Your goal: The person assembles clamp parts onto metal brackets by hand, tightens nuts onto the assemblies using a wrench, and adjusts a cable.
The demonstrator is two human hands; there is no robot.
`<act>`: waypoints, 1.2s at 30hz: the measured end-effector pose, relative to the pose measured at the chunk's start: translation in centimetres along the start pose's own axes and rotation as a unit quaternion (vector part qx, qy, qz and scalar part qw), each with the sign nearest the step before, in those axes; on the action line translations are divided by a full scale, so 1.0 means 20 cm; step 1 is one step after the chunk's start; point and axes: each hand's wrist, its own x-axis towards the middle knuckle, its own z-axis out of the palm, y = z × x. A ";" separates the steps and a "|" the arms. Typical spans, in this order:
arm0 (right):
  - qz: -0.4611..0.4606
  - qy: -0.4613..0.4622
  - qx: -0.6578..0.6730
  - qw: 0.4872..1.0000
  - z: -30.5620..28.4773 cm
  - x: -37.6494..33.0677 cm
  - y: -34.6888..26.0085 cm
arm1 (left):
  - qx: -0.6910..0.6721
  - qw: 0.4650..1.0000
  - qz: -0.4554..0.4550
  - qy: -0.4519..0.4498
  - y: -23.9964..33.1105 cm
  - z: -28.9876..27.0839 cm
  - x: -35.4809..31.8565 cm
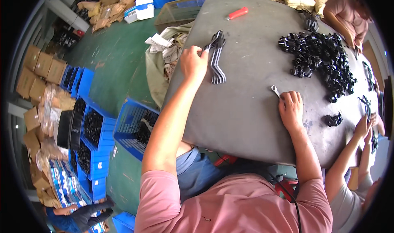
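Wrench (277, 92) with its handle hidden in the grasping right hand (291, 110), left hand (194, 64) at the left side of stacked bent strips (216, 64), cannot tell whether it grips them, grey desk (242, 122), black pieces (314, 54) heaped right, blue crates (105, 126) left on green floor (113, 56).

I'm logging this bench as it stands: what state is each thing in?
Left hand: at the bent strips; grip unclear
Bent strips: bunched side by side
Right hand: lowered over the wrench; grip hidden
Wrench: partly covered, ring end showing
Red-handled tool: lying loose
Black parts: heaped
Small black cluster: apart from the heap
Blue crate: open, partly filled
Cardboard boxes: stacked
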 end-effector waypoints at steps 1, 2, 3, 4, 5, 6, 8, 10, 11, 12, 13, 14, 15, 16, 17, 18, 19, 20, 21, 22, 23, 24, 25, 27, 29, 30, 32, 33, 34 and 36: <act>0.000 0.002 0.004 1.000 0.01 0.00 0.00 | 0.012 1.000 0.016 0.000 0.01 0.00 0.03; 0.004 -0.004 0.000 1.000 0.02 -0.01 0.01 | 0.025 0.999 0.031 -0.002 0.04 -0.01 0.05; 0.008 -0.005 -0.002 1.000 0.01 -0.01 0.01 | 0.019 0.999 0.032 -0.025 0.09 -0.01 0.07; 0.011 -0.004 -0.006 1.000 0.00 -0.01 0.01 | 0.043 0.997 0.043 -0.052 0.14 -0.01 0.09; 0.016 -0.008 -0.010 1.000 -0.01 -0.02 0.02 | 0.067 0.993 0.055 -0.079 0.18 0.00 0.12; 0.015 -0.004 -0.003 1.000 -0.02 -0.02 0.03 | 0.102 0.987 0.076 -0.095 0.23 0.01 0.15; 0.017 0.012 -0.005 1.000 -0.04 -0.01 0.01 | 0.192 0.968 0.103 -0.124 0.27 0.01 0.21; 0.014 0.008 0.001 1.000 -0.02 0.01 0.01 | 0.217 0.959 0.120 -0.140 0.28 -0.03 0.25; 0.017 0.006 0.001 1.000 -0.02 0.01 0.01 | 0.237 0.953 0.139 -0.127 0.28 -0.04 0.25; 0.013 0.000 0.006 1.000 -0.02 0.01 0.02 | 0.216 0.957 0.170 -0.096 0.26 -0.06 0.25; 0.018 0.003 0.011 1.000 -0.02 0.00 0.03 | 0.180 0.971 0.118 -0.108 0.29 -0.07 0.24; 0.009 -0.009 0.010 1.000 0.00 0.00 0.04 | 0.068 0.987 0.140 -0.051 0.21 -0.07 0.22; -0.009 -0.026 -0.011 1.000 0.01 -0.01 0.06 | 0.003 0.994 0.088 -0.059 0.21 -0.07 0.19; -0.014 -0.006 0.011 1.000 0.02 0.01 0.03 | -0.035 0.996 0.084 -0.025 0.15 -0.12 0.22; -0.010 -0.019 -0.007 1.000 0.02 -0.03 0.09 | -0.055 0.994 0.089 0.011 0.32 -0.13 0.14; -0.013 -0.031 -0.011 0.999 0.00 -0.03 0.10 | -0.075 0.987 0.111 0.088 0.36 -0.15 0.13; -0.015 -0.045 -0.015 0.999 -0.01 -0.05 0.12 | -0.055 0.985 0.108 0.125 0.48 -0.21 0.09; -0.014 -0.042 -0.017 0.999 -0.01 -0.05 0.13 | -0.115 0.980 0.087 0.138 0.50 -0.25 0.07; -0.021 -0.043 -0.023 0.999 0.00 -0.05 0.14 | -0.156 0.977 0.064 0.129 0.53 -0.28 0.07; -0.029 -0.047 -0.029 0.998 0.00 -0.06 0.14 | -0.241 0.968 0.014 0.063 0.55 -0.30 0.05; -0.034 -0.049 -0.036 0.998 -0.02 -0.06 0.15 | -0.318 0.947 -0.039 -0.001 0.60 -0.35 0.01; -0.043 -0.053 -0.040 0.997 -0.06 -0.05 0.15 | -0.346 0.934 -0.063 -0.067 0.64 -0.38 -0.05; -0.037 -0.084 -0.060 0.994 -0.11 -0.07 0.15 | -0.342 0.925 -0.077 -0.145 0.62 -0.39 -0.11; -0.001 -0.132 -0.116 0.984 -0.22 -0.12 0.18 | -0.335 0.904 -0.092 -0.251 0.67 -0.40 -0.30; 0.056 -0.108 -0.156 0.980 -0.26 -0.15 0.23 | -0.287 0.886 -0.090 -0.353 0.58 -0.35 -0.45; 0.090 -0.103 -0.177 0.975 -0.24 -0.12 0.25 | -0.270 0.885 -0.074 -0.373 0.47 -0.30 -0.54; 0.140 -0.061 -0.132 0.980 -0.28 -0.03 0.28 | -0.214 0.883 -0.061 -0.413 0.47 -0.27 -0.66; 0.127 -0.037 -0.112 0.985 -0.29 0.03 0.29 | -0.189 0.899 -0.034 -0.394 0.49 -0.25 -0.68; 0.114 -0.012 -0.091 0.989 -0.29 0.10 0.30 | -0.152 0.914 0.008 -0.375 0.50 -0.26 -0.70; 0.067 0.013 -0.068 0.995 -0.21 0.21 0.34 | -0.168 0.909 0.054 -0.377 0.53 -0.32 -0.70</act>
